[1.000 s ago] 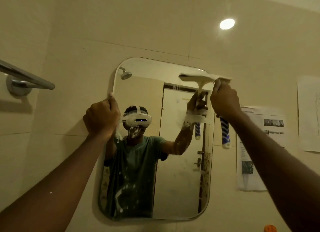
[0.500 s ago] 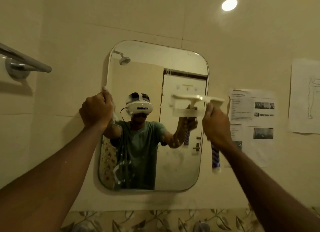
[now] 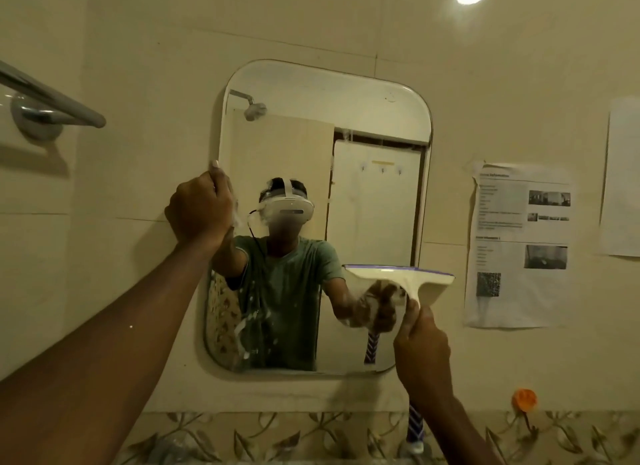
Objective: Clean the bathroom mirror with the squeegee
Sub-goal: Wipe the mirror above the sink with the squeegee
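A rounded rectangular mirror (image 3: pixel 374 159) hangs on the beige tiled wall. White foam streaks remain on its lower left part. My right hand (image 3: pixel 420 353) grips the handle of a white squeegee (image 3: pixel 398 279), whose blade lies flat against the mirror's lower right area. The squeegee's blue-and-white striped handle end sticks out below my wrist. My left hand (image 3: pixel 199 208) is closed on the mirror's left edge at mid height, thumb up along the rim.
A chrome towel bar (image 3: pixel 52 100) juts from the wall at upper left. Printed paper sheets (image 3: pixel 519 246) are stuck to the wall right of the mirror. An orange hook (image 3: pixel 525 399) sits low right, above a leaf-patterned tile band (image 3: pixel 277 437).
My right hand has drawn the squeegee down the mirror's right side, from the top corner to the lower part. My left hand has stayed on the left edge.
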Demonstrator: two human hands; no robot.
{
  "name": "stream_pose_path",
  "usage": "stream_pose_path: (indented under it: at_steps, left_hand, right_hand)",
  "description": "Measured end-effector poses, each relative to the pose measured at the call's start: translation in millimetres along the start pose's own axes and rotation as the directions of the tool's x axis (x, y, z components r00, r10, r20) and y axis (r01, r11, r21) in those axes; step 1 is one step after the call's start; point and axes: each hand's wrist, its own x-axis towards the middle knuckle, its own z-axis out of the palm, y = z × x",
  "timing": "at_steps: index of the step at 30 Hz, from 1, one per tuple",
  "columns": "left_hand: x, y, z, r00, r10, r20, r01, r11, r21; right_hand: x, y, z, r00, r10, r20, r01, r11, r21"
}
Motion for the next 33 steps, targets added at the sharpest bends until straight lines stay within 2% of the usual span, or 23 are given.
stream_pose_path:
  at_steps: [5,10,16,22,24,28,31,33]
  left_hand:
    - [-8.4,-3.8,-6.3,0.999,-0.011,0.043,0.012,1.000,-0.024]
    - [-10.2,-4.6,-10.8,0.995,-0.038,0.097,0.038,0.999,0.003]
    - [-21.0,-10.1,-11.2,0.993,-0.043,0.111,0.040,0.999,0.029]
    - [-40.2,-17.2,-17.6,0.988,-0.058,0.144,0.054,0.998,0.033]
    - [-45.0,-18.7,-19.7,0.984,-0.076,0.160,0.072,0.997,0.031]
    - [-52.2,-19.7,-24.2,0.984,-0.070,0.161,0.068,0.997,0.021]
    - [-53.5,-18.4,-23.8,0.985,-0.067,0.159,0.062,0.997,0.036]
    - [-52.7,-20.1,-22.5,0.984,-0.069,0.165,0.062,0.997,0.049]
  right_hand:
    - [31.0,-27.3,-22.3,0.998,-0.062,0.011,0.062,0.998,0.029]
    - [85.5,-55.3,-33.3,0.988,-0.124,-0.091,0.124,0.992,-0.011]
    - [18.6,-12.1,-12.2,1.000,-0.014,-0.002,0.014,1.000,0.017]
    - [-46.2,20.7,-2.0,0.993,0.091,0.069,-0.082,0.988,-0.130]
    - [-46.6,17.1,-9.7,0.994,0.075,0.082,-0.062,0.986,-0.155]
    - [-5.9,-11.9,-27.0,0.999,-0.028,0.033,0.031,0.995,-0.091]
    - [25.9,-26.2,-30.2,0.999,-0.037,-0.026,0.035,0.997,-0.076]
    - [20.2,-18.4,-25.3,1.000,-0.013,-0.007,0.013,0.996,-0.084]
